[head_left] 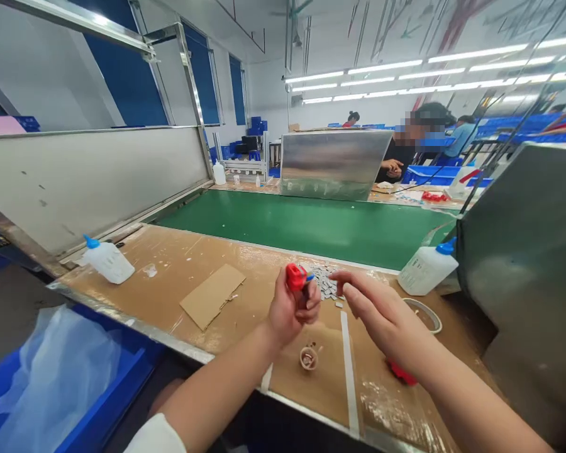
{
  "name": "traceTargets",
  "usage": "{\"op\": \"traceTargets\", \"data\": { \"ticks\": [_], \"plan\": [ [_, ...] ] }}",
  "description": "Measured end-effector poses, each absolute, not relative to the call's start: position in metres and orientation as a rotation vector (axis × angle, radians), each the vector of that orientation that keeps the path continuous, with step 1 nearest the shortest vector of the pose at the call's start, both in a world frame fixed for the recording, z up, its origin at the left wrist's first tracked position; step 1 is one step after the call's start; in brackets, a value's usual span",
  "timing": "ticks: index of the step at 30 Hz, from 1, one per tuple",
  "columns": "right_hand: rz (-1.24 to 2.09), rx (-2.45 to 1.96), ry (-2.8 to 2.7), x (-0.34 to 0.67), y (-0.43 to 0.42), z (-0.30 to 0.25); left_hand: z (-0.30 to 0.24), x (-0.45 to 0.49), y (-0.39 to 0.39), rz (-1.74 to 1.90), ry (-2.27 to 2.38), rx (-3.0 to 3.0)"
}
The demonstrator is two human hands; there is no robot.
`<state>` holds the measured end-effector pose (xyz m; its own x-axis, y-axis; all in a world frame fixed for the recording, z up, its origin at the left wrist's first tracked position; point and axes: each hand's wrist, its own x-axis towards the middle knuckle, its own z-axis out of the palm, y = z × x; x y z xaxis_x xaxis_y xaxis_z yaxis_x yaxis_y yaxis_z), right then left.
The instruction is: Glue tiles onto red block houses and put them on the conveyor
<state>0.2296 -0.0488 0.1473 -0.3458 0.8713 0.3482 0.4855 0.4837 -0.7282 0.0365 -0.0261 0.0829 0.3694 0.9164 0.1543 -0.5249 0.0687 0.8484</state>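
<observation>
L hand (295, 307) clamped on red part (293, 277), just left of grey pile (327, 286); grip covers some of it, so full shape's hard to make out, blue bit (310, 277) poking out. R hand (377, 308) apart from L, loosely stretched out at pile's right edge. 2nd red item (403, 374), nearer & right of pile, mostly hidden under R forearm (448, 365). Cup (308, 358) nearer than pile, contents unclear. Brown-covered bench (249, 255) under pile, green strip (283, 220) beyond; co-worker (405, 158) farther right, partly cut off by metal panel (332, 160)
</observation>
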Motion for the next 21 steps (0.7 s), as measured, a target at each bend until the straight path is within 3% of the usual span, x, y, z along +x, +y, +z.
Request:
{"op": "traceTargets", "data": {
  "ticks": [3, 6, 12, 16, 21],
  "plan": [
    [0.985, -1.18, -1.893, 0.231, -0.013, 0.137, 0.075, 0.03, 0.007, 1.293, 0.816, 1.737],
    [1.315, -1.187, -1.825, 0.235, 0.021, 0.124, 0.068, 0.025, 0.033, 1.188, 0.966, 2.276],
    [1.631, -1.073, -1.893, 0.237, 0.07, 0.091, 0.026, 0.025, 0.064, 1.112, 1.188, 2.211],
    [1.64, -1.068, -1.912, 0.231, 0.133, 0.056, 0.003, 0.021, 0.078, 1.213, 1.444, 1.88],
    [1.053, -1.523, -1.533, 0.224, 0.261, 0.015, 0.0, 0.019, 0.082, 1.175, 1.52, 1.837]
  ]
}}
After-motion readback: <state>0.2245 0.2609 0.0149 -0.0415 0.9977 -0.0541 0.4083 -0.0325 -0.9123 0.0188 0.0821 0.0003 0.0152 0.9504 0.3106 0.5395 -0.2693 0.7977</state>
